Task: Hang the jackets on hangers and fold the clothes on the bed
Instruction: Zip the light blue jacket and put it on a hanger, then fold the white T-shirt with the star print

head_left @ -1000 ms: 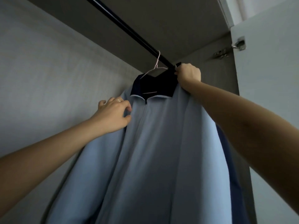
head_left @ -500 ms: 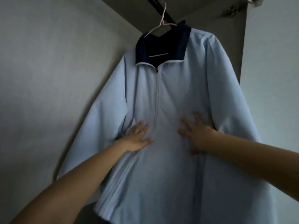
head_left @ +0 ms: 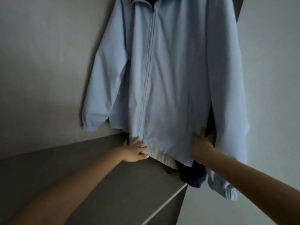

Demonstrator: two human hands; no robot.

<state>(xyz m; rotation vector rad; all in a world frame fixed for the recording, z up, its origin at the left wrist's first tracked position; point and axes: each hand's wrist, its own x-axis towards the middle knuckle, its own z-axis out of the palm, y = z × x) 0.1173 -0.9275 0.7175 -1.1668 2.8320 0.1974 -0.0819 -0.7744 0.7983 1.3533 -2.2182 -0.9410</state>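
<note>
Facing a light blue jacket (head_left: pixel 170 70) hanging front-on inside a wardrobe, running lengthwise straight down from the collar (head_left: pixel 141 2) at the top edge to the hem at the bottom, zipped shut, sleeves dangling on both sides. Closing it in: a grey wall (head_left: pixel 40 62) on the left, a pale door panel (head_left: pixel 267 62) on the right, a grey shelf (head_left: pixel 81 168) below. Peeking out under the hem, a cream garment (head_left: pixel 162 158) and a dark navy garment (head_left: pixel 191 177). Pressing on the lower front with both hands apart, fingers straight: left hand (head_left: pixel 134 151) touching the hem by the zipper, right hand (head_left: pixel 201 143) spreading near the right side.
</note>
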